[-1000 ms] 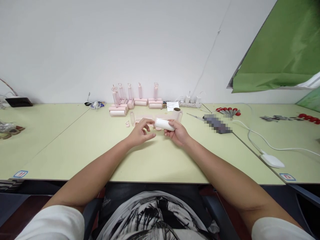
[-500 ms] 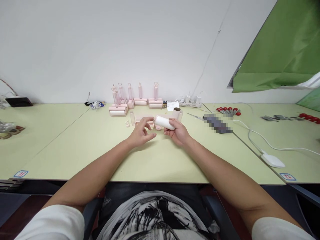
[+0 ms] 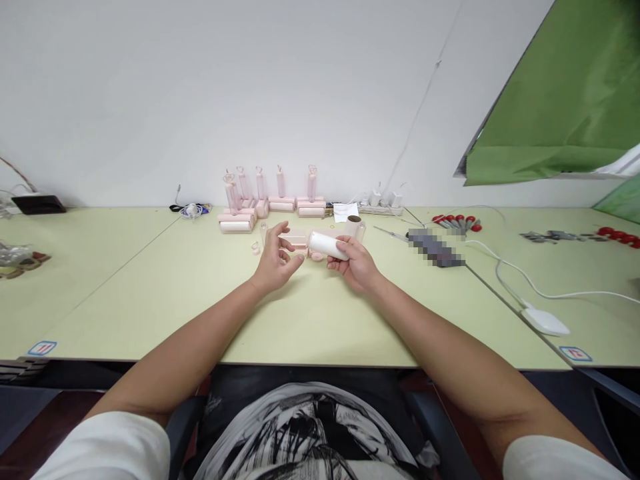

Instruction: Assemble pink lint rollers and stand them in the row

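Note:
A white lint roller refill is gripped at its right end by my right hand, tilted a little above the table. My left hand is open, fingers apart and curved, a short way left of the roll and not touching it. Behind the hands lies a pink lint roller case, partly hidden by my left fingers. A small round pink part lies below the roll, and a small pink loop piece is left of my left hand. A roll with a brown core stands behind my right hand.
Several pink lint rollers with upright clear handles stand along the wall. A power strip with white plugs and a white paper are at the back. A blurred dark object, red-handled items and a white charger lie to the right.
My left hand has drawn back left from the roll's end, and its fingers point more upward. My right hand holds the roll almost in the same place.

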Demonstrator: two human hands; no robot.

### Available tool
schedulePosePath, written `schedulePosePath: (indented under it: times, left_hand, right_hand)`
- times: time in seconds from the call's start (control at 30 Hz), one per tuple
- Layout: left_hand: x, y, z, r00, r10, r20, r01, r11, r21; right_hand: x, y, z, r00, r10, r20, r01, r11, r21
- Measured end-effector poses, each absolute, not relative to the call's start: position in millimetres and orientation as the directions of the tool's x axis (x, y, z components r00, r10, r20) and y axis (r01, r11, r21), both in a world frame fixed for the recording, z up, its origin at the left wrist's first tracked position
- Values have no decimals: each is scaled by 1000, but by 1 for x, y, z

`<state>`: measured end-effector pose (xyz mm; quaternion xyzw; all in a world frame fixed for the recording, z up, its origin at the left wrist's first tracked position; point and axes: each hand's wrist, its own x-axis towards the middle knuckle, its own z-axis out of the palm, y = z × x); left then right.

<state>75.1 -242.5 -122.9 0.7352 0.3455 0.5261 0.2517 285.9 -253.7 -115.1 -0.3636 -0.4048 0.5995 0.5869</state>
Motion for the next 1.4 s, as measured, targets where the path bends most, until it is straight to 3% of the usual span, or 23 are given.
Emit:
schedulePosePath:
  times: [0.23, 0.5, 0.7, 0.97, 1.2, 1.4]
  left_hand:
    - [69, -239, -119, 218, 774, 595, 281, -634, 721]
    - [47, -221, -112, -5, 785, 619, 387, -569, 725]
    - [41, -213, -117, 141, 851, 507, 601, -480, 639]
    - [45, -212, -122, 333, 881, 336, 791, -455, 408]
    - [45, -213, -124, 363, 905, 222, 855, -419, 305]
    - [49, -219, -114, 275, 942, 191, 920, -316, 232]
  right_hand:
    - [287, -250, -119, 8, 996, 85, -341, 83, -936]
    - [287, -247, -120, 165, 962, 216, -92, 233, -968]
    - [289, -254, -122, 54, 893, 446, 214, 426, -879]
    - [287, -259, -122, -156, 828, 539, 468, 542, -698]
    - [288, -256, -126, -171, 826, 537, 512, 540, -667]
    - [286, -257, -126, -162, 843, 514, 436, 528, -729]
